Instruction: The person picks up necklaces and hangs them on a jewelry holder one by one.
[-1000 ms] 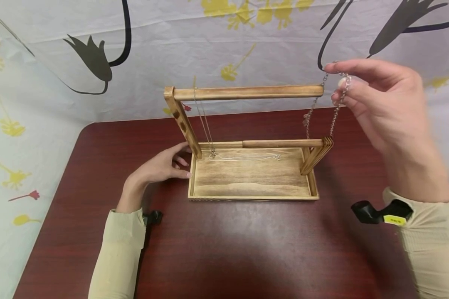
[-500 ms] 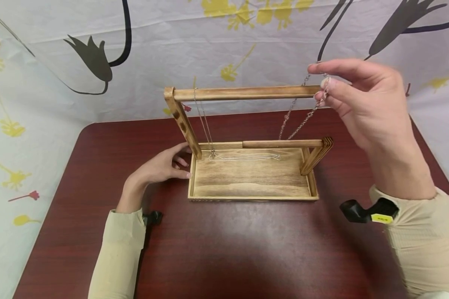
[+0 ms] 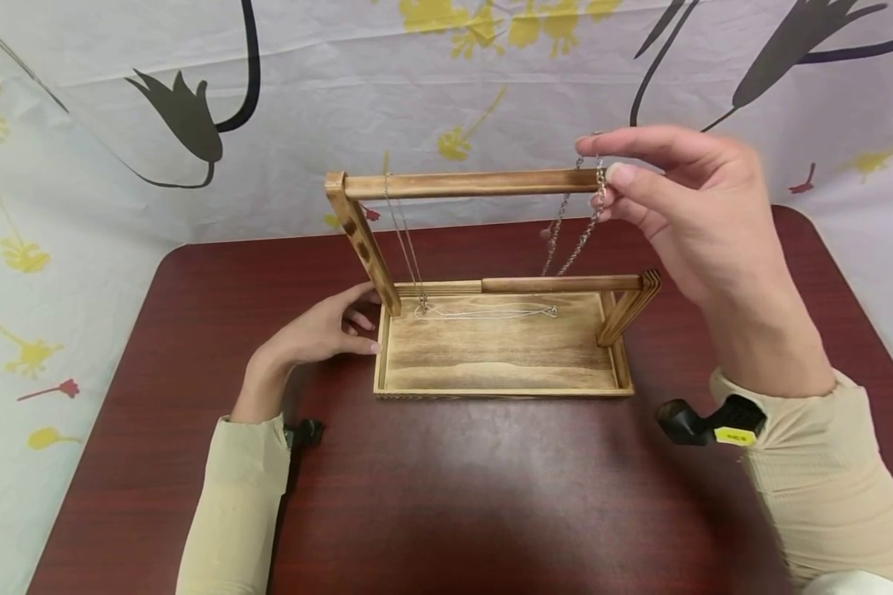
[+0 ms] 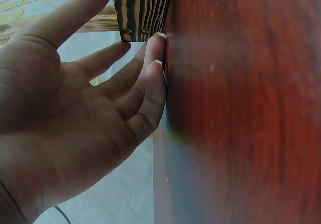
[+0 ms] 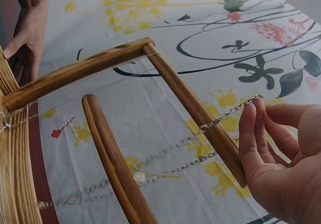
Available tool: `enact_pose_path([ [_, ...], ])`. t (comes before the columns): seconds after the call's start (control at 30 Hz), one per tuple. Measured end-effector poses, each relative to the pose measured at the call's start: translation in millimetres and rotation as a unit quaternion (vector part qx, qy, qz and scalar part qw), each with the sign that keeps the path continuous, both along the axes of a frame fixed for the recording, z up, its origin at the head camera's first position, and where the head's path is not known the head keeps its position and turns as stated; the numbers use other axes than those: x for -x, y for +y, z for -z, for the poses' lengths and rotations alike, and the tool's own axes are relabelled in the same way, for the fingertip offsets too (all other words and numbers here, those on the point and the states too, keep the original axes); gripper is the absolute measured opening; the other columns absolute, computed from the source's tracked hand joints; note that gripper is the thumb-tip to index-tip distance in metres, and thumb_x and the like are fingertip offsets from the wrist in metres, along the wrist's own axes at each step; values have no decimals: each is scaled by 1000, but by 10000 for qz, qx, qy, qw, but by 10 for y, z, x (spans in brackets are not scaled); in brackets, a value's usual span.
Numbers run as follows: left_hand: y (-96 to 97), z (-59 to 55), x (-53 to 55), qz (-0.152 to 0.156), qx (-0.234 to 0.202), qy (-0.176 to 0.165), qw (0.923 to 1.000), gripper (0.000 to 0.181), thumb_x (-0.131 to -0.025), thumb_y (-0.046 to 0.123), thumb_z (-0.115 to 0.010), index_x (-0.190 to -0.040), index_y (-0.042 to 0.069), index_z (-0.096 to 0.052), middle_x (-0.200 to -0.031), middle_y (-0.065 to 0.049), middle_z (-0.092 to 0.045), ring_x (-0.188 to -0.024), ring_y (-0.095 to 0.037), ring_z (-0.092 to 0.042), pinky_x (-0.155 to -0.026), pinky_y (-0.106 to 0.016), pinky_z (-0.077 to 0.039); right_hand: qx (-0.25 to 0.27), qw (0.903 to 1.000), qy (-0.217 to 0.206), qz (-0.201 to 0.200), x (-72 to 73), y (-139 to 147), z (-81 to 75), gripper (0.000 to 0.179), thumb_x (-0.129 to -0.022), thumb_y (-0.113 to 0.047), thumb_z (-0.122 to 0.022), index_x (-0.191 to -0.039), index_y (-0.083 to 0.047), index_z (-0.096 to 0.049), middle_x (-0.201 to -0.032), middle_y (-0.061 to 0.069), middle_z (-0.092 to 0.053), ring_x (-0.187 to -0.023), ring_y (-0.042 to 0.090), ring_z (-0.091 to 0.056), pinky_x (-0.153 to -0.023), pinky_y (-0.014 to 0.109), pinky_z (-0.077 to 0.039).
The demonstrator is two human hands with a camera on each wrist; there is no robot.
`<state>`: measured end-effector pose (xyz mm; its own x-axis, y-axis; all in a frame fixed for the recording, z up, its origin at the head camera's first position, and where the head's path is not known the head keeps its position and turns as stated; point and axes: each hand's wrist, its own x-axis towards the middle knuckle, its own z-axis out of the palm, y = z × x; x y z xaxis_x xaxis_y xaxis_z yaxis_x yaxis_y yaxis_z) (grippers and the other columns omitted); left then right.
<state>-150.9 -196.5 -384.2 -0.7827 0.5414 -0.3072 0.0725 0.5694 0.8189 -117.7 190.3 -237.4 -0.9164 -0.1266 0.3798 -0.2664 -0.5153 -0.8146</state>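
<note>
My right hand (image 3: 703,194) pinches a silver chain (image 3: 584,235) near the right end of the upper bar (image 3: 476,183) of a wooden jewelry stand. The chain's two strands straddle that bar and hang down behind the lower bar (image 3: 558,285). In the right wrist view a small round charm (image 5: 139,177) shows on the chain. My left hand (image 3: 316,326) rests at the left end of the stand's tray (image 3: 502,392), thumb and fingers touching its outer side. In the left wrist view its fingers (image 4: 154,91) lie loosely bent by the tabletop.
A thin necklace (image 3: 408,240) hangs over the upper bar's left part. A fine silver strand (image 3: 491,314) lies along the tray floor. The stand is on a dark red table (image 3: 491,479), with a patterned cloth (image 3: 305,99) behind it.
My right hand has moved left, bringing the chain from beyond the upper bar's free end to straddle the bar. The left hand and the stand have stayed put.
</note>
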Motion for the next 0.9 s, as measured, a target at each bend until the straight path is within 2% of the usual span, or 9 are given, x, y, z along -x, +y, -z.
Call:
enact_pose_path([
  [0.27, -7, 4, 8, 3, -26, -21, 10000, 89, -86, 9, -79, -156, 5, -25, -147, -16, -42, -113, -32, -55, -94, -45, -47, 246, 9984, -161, -477, 11, -59, 15, 29, -88, 27, -49, -113, 23, -61, -114, 32, -64, -74, 33, -65, -74, 41, -58],
  [0.5, 1, -2, 14, 9, -2, -49, 10000, 89, -85, 9, -79, -157, 7, -26, -147, -15, -42, -113, -31, -55, -94, -44, -47, -368, 9991, -36, -188, -23, -155, 41, 24, -91, 19, -55, -114, 24, -60, -115, 32, -64, -78, 28, -66, -80, 40, -58],
  [0.9, -10, -8, 13, -5, -37, -145, 9999, 91, -86, 11, -80, -157, 7, -23, -141, -16, -47, -114, -31, -54, -96, -45, -46, -753, 9969, -150, -195, -40, -303, 66, 24, -94, 13, -55, -116, 17, -63, -119, 30, -63, -83, 25, -66, -82, 41, -57],
])
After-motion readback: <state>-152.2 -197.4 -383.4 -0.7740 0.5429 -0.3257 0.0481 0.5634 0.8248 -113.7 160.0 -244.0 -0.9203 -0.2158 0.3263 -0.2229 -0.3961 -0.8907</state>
